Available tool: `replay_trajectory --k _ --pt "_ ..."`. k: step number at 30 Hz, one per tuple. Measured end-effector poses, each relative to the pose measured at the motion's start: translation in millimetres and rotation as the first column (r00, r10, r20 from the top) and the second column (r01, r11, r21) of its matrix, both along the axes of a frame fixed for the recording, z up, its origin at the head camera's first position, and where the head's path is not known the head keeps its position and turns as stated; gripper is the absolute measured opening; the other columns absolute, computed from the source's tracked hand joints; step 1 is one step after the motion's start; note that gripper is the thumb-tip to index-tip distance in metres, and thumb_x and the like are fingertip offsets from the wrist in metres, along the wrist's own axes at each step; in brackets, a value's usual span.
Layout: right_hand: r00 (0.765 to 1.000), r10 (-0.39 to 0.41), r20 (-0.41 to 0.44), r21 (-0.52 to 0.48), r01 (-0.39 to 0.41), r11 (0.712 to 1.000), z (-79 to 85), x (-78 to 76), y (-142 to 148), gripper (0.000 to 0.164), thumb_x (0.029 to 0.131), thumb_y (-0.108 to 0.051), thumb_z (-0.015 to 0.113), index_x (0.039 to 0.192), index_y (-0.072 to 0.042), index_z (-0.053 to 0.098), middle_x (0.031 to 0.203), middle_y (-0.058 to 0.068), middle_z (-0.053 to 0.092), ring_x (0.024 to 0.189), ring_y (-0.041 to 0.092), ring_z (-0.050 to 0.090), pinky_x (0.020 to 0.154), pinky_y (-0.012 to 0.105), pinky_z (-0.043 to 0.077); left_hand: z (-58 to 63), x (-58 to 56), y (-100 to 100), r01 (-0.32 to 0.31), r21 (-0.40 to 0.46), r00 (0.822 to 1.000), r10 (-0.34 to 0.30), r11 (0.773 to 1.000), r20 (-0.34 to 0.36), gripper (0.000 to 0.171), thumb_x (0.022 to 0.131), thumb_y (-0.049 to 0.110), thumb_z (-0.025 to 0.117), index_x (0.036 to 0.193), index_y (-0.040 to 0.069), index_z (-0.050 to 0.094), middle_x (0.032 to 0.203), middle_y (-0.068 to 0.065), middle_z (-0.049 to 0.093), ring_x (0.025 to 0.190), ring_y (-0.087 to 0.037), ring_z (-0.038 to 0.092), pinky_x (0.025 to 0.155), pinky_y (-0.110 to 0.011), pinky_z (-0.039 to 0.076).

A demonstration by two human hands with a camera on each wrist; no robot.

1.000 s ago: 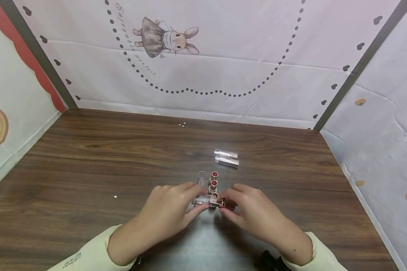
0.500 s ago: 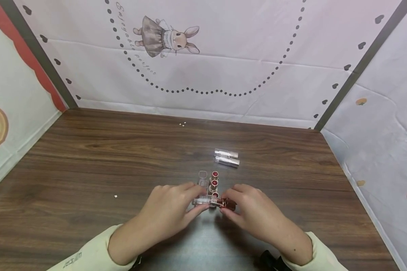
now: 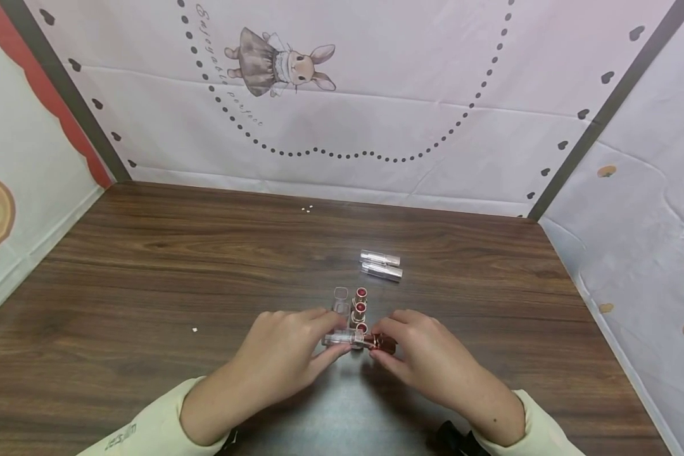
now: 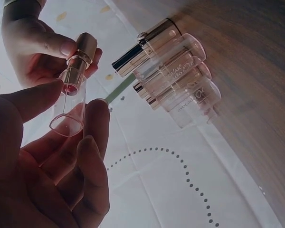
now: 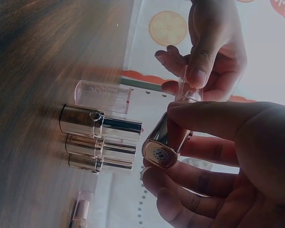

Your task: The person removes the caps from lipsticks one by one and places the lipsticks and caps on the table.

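Observation:
My left hand [image 3: 287, 342] pinches a clear lipstick cap [image 4: 69, 111] between thumb and fingers. Opposite it, my right hand [image 3: 418, 348] grips a shiny copper-coloured lipstick [image 3: 383, 342] by its base, with the base's round label [image 5: 160, 155] facing the right wrist camera. The red tip [image 4: 71, 89] of this lipstick sits just inside the mouth of the cap, and the two are held in line above the table. Close behind the hands, a row of uncapped lipsticks [image 3: 360, 308] stands upright, their red tips showing. Clear caps [image 3: 341, 293] stand along the left of that row.
Two silvery tubes [image 3: 380, 272] lie side by side farther back on the brown wood-grain table [image 3: 148, 272]. Small white bits [image 3: 306, 209] are near the back edge, and another white scrap [image 3: 194, 329] is at the left. Printed cloth walls [image 3: 376, 76] enclose the table.

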State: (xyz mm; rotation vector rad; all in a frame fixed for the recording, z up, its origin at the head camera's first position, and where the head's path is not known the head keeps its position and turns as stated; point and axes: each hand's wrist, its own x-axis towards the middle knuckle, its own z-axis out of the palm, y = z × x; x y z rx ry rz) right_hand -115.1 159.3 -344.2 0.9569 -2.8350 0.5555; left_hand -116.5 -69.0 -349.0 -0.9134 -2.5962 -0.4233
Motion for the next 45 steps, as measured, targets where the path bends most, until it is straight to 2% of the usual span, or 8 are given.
replay_trajectory --k 6,12,23,28,33,38,45 --pt "1.000 0.003 0.001 0.002 -0.003 1.000 -0.4 -0.3 0.3 0.013 0.083 -0.021 0.081 0.091 -0.017 0.072 0.079 -0.012 0.060 0.069 0.000 0.052 0.062 0.019 0.045 1.1 0.3 -0.1 -0.008 -0.019 1.000 0.009 1.000 0.030 0.027 0.086 0.047 0.074 0.098 0.024 0.073 0.082 0.013 0.072 0.051 0.000 0.047 0.044 -0.019 0.029" --pt "1.000 0.006 -0.008 0.015 -0.005 1.000 -1.5 -0.7 0.5 0.013 0.083 -0.021 0.081 0.091 -0.016 0.072 0.078 -0.011 0.060 0.068 0.003 0.052 0.061 0.020 0.044 0.8 0.4 0.1 -0.014 -0.023 0.998 0.015 1.000 0.054 0.026 0.086 0.046 0.074 0.097 0.023 0.073 0.082 0.013 0.072 0.052 0.000 0.049 0.044 -0.018 0.030" --pt "1.000 0.014 -0.009 0.048 -0.013 0.999 -1.5 -0.6 0.6 0.014 0.083 -0.022 0.082 0.090 -0.017 0.071 0.078 -0.011 0.061 0.069 0.002 0.052 0.062 0.021 0.046 -0.9 1.8 -0.8 -0.031 -0.059 0.995 0.036 0.998 0.088 0.023 0.083 0.045 0.076 0.091 0.024 0.069 0.070 0.016 0.065 0.050 -0.001 0.047 0.044 -0.022 0.030" --pt "1.000 0.011 -0.015 0.065 -0.010 0.998 -2.5 -0.6 1.4 0.015 0.082 -0.023 0.082 0.089 -0.018 0.070 0.077 -0.010 0.061 0.069 0.002 0.051 0.061 0.022 0.045 -1.8 1.2 -1.5 -0.027 -0.097 0.997 0.034 0.995 0.069 0.024 0.081 0.045 0.076 0.088 0.024 0.067 0.066 0.015 0.065 0.049 -0.002 0.049 0.044 -0.023 0.031" --pt "1.000 0.012 -0.006 0.066 -0.012 0.998 -2.9 -0.9 1.6 0.015 0.082 -0.023 0.082 0.089 -0.018 0.069 0.077 -0.009 0.063 0.069 0.003 0.052 0.061 0.021 0.045 -2.5 1.0 -1.9 -0.028 -0.128 0.998 0.035 0.991 0.058 0.025 0.081 0.046 0.075 0.086 0.023 0.064 0.061 0.016 0.060 0.046 -0.002 0.043 0.042 -0.024 0.029" --pt "1.000 0.011 0.020 0.076 -0.013 0.997 -2.6 -1.1 1.6 0.014 0.083 -0.023 0.081 0.089 -0.018 0.070 0.079 -0.008 0.066 0.068 0.003 0.051 0.060 0.021 0.044 -3.0 1.7 -2.6 -0.025 -0.141 0.998 0.033 0.990 0.057 0.025 0.080 0.044 0.075 0.087 0.023 0.063 0.062 0.015 0.062 0.046 -0.003 0.045 0.042 -0.023 0.028" --pt "0.999 0.027 0.026 0.067 -0.028 0.997 -5.3 -1.6 2.3 0.014 0.082 -0.022 0.082 0.091 -0.018 0.071 0.082 -0.010 0.068 0.070 0.002 0.052 0.061 0.021 0.045 -3.2 1.9 -2.0 -0.031 -0.168 0.993 0.050 0.985 0.110 0.028 0.079 0.045 0.076 0.086 0.022 0.061 0.066 0.014 0.054 0.047 -0.004 0.039 0.043 -0.025 0.028"
